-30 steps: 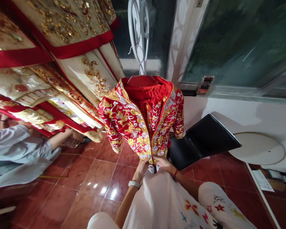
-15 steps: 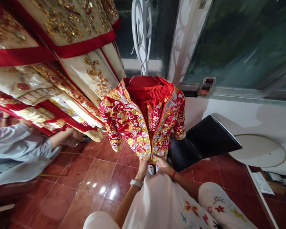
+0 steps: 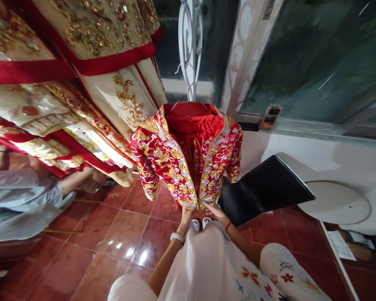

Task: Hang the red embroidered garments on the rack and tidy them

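Observation:
A red jacket (image 3: 172,161) with gold and silver embroidery hangs from a red hanger (image 3: 189,108), its front edges parted above and close together at the hem. My left hand (image 3: 186,217) pinches the lower corner of the left front edge, its thumb with a teal nail on the outer side. At the opposite corner, my right hand (image 3: 217,212) has its thumb lying on the hem and seems to hold the edge; its other fingers are partly hidden. Red gathered lining (image 3: 196,125) shows inside the neck.
A white scrolled metal stand (image 3: 190,46) rises behind the jacket. Embroidered cream-and-red garments (image 3: 113,58) hang at left, with a person's leg (image 3: 77,177) below. A black panel (image 3: 266,188) and a round white board (image 3: 338,202) lean at right, under a window (image 3: 316,62).
My right hand has shifted slightly at the hem, its fingers looking more stretched. The jacket's lower front edges have moved a little; my left hand keeps its hold. The view has shifted slightly.

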`<state>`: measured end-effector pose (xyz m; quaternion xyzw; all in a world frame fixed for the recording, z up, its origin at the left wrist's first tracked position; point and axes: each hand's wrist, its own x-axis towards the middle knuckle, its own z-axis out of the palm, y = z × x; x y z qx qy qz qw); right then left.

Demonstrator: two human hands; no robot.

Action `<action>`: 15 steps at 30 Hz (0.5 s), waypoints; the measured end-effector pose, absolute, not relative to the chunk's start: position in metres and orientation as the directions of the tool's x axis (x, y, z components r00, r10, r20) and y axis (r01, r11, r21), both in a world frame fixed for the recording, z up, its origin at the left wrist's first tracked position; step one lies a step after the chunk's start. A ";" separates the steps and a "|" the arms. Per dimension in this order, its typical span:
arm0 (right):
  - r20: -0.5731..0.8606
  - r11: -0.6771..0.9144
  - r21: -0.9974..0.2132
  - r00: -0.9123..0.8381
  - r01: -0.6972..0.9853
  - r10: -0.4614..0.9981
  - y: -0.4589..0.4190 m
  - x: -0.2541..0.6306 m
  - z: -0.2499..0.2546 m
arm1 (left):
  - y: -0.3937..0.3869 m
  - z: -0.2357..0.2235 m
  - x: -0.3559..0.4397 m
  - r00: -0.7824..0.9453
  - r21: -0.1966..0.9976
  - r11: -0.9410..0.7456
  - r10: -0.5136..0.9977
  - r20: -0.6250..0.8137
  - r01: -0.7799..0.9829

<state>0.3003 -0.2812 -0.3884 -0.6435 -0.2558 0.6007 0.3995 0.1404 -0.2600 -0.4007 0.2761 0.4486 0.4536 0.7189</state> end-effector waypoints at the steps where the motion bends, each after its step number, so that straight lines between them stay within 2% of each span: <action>1: -0.553 -0.546 -0.833 0.164 -0.091 0.817 -0.280 0.307 -0.390 | -0.258 -0.403 0.141 0.179 0.804 0.435 0.900 -0.398 -0.406; 7: -0.390 -0.410 -0.880 0.125 0.242 0.912 -0.269 0.307 -0.383 | -0.248 -0.414 0.142 0.154 0.800 0.438 0.898 -0.412 -0.411; 12: -0.210 -0.243 -0.826 0.122 0.510 0.970 -0.258 0.290 -0.374 | -0.251 -0.410 0.145 0.213 0.781 0.461 0.887 -0.408 -0.422; 15: -0.157 -0.169 -0.817 0.070 0.551 0.985 -0.256 0.286 -0.374 | -0.253 -0.406 0.143 0.212 0.778 0.455 0.890 -0.403 -0.433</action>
